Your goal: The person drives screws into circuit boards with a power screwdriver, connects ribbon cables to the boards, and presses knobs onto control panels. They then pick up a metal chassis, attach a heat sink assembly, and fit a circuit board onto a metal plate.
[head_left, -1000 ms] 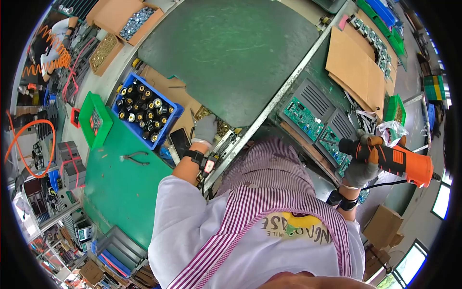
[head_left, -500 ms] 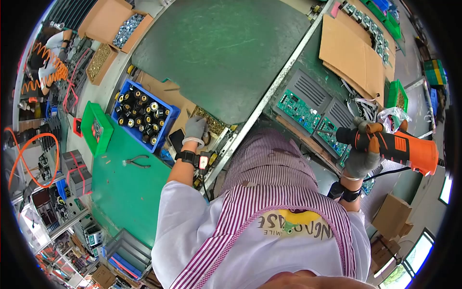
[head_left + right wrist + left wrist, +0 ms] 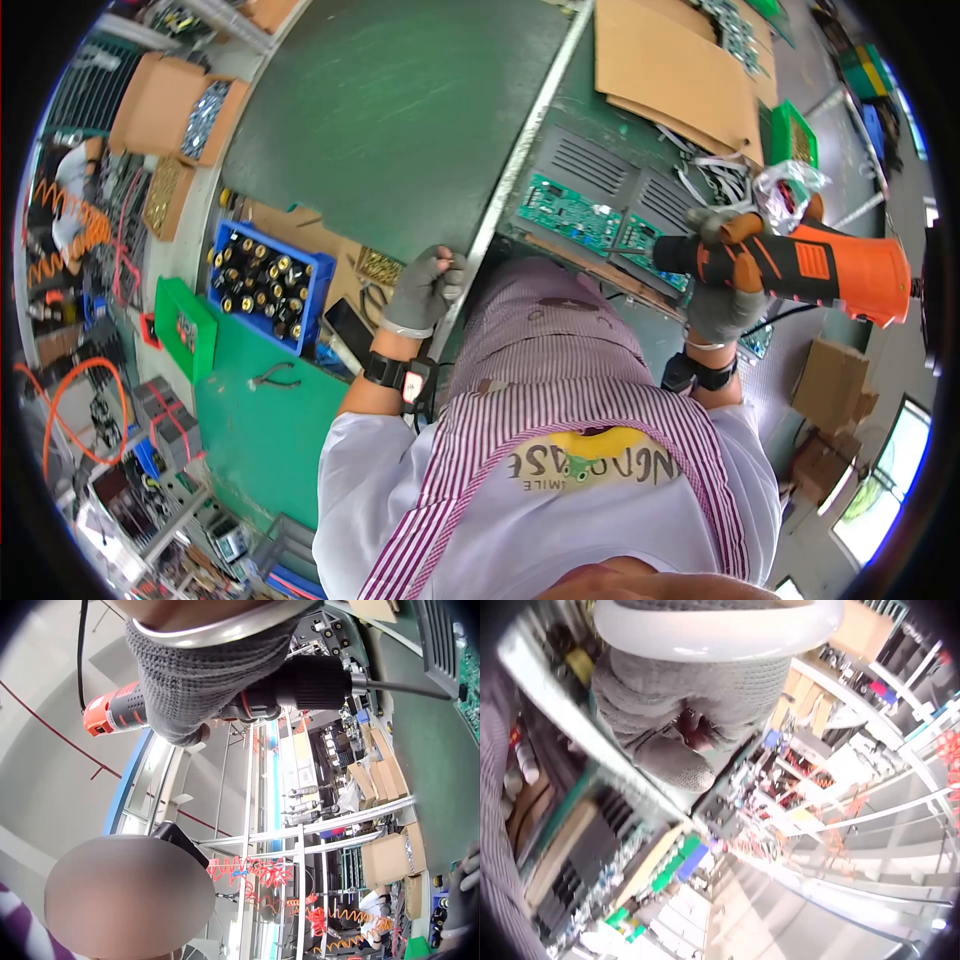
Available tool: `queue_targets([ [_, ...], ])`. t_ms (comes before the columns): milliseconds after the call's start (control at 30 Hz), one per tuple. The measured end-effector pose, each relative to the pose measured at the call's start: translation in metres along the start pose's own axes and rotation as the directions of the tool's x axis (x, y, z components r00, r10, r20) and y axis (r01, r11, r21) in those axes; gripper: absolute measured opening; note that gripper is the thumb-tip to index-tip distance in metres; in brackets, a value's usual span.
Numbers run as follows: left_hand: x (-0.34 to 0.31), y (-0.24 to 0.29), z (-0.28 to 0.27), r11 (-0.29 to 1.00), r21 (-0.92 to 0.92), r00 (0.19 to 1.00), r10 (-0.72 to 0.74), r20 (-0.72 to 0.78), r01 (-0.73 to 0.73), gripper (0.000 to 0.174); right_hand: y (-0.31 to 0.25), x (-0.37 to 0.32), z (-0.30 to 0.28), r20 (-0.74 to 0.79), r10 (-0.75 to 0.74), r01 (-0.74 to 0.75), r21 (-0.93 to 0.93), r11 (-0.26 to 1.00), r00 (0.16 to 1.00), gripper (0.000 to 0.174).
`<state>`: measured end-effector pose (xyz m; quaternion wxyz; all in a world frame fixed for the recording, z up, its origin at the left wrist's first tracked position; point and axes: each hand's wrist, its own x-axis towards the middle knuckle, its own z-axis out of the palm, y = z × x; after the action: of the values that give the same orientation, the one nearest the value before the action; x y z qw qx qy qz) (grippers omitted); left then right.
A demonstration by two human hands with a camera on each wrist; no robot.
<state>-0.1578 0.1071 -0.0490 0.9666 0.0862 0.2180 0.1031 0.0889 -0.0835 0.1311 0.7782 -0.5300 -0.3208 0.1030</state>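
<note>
My gloved right hand [image 3: 725, 300] grips an orange and black power drill [image 3: 815, 268], its black chuck pointing left over a green circuit board [image 3: 565, 212]. In the right wrist view a long thin bit [image 3: 409, 688] runs from the chuck toward the dark vented panel [image 3: 435, 637]. My gloved left hand [image 3: 420, 293] is at the bench edge, right of an open box of small brass-coloured screws [image 3: 380, 266]. Its thumb and fingers curl together, and small dark bits show between them in the left wrist view; I cannot tell them clearly.
Left of the screws stand a black phone [image 3: 350, 330] and a blue bin [image 3: 318, 285] of black and brass parts. Pliers [image 3: 272, 378] lie on the green mat. Cardboard sheets [image 3: 670, 70] and a plastic bag [image 3: 790, 188] lie beyond the vented panels.
My left hand has lifted out of the screw box and drawn right to the bench edge, fingers curled. The right hand keeps its grip on the drill. The head view has turned.
</note>
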Motion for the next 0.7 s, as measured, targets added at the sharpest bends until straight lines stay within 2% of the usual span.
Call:
queue_targets([
  [33, 0.009, -0.008, 0.028, 0.999, 0.054, 0.999, -0.005, 0.043, 0.003, 0.012, 0.000, -0.001, 0.001, 0.012, 0.007, -0.007, 0.018, 1.000, 1.000, 0.035],
  [100, 0.032, -0.025, 0.070, 0.989, 0.134, 0.998, -0.063, 0.026, 0.059, 0.011, -0.003, 0.001, -0.002, 0.053, 0.014, -0.015, 0.008, 1.000, 0.998, 0.036],
  [167, 0.051, -0.038, 0.100, 0.961, 0.251, 0.991, -0.128, 0.025, 0.118, 0.011, -0.005, 0.002, 0.001, 0.020, 0.028, -0.029, 0.059, 0.998, 0.999, 0.036],
  [267, 0.077, -0.053, 0.099, 0.923, 0.308, 0.928, -0.304, 0.217, 0.231, 0.014, -0.006, 0.004, -0.002, 0.020, 0.049, -0.051, 0.079, 0.996, 0.999, 0.035],
  [400, 0.085, -0.076, 0.112, 0.916, 0.330, 0.956, -0.274, 0.102, 0.228, 0.015, -0.007, 0.006, -0.009, 0.059, 0.071, -0.080, 0.165, 0.983, 0.996, 0.028],
  [467, 0.089, -0.082, 0.110, 0.926, 0.306, 0.950, -0.276, 0.145, 0.223, 0.013, -0.007, 0.004, -0.014, 0.082, 0.085, -0.101, 0.218, 0.971, 0.993, 0.026],
  [500, 0.089, -0.084, 0.110, 0.933, 0.274, 0.949, -0.279, 0.145, 0.232, 0.013, -0.007, 0.005, -0.019, 0.136, 0.081, -0.105, 0.178, 0.978, 0.987, 0.025],
  [567, 0.091, -0.088, 0.109, 0.946, 0.224, 0.949, -0.272, 0.156, 0.235, 0.015, -0.007, 0.001, -0.017, 0.102, 0.119, -0.139, 0.219, 0.966, 0.988, 0.023],
  [633, 0.090, -0.090, 0.110, 0.939, 0.254, 0.957, -0.267, 0.116, 0.231, 0.016, -0.008, 0.000, -0.020, 0.130, 0.166, -0.193, 0.234, 0.953, 0.978, 0.020],
  [700, 0.089, -0.091, 0.112, 0.939, 0.263, 0.966, -0.248, 0.078, 0.220, 0.017, -0.004, 0.000, -0.022, 0.137, 0.116, -0.146, 0.237, 0.960, 0.984, 0.020],
])
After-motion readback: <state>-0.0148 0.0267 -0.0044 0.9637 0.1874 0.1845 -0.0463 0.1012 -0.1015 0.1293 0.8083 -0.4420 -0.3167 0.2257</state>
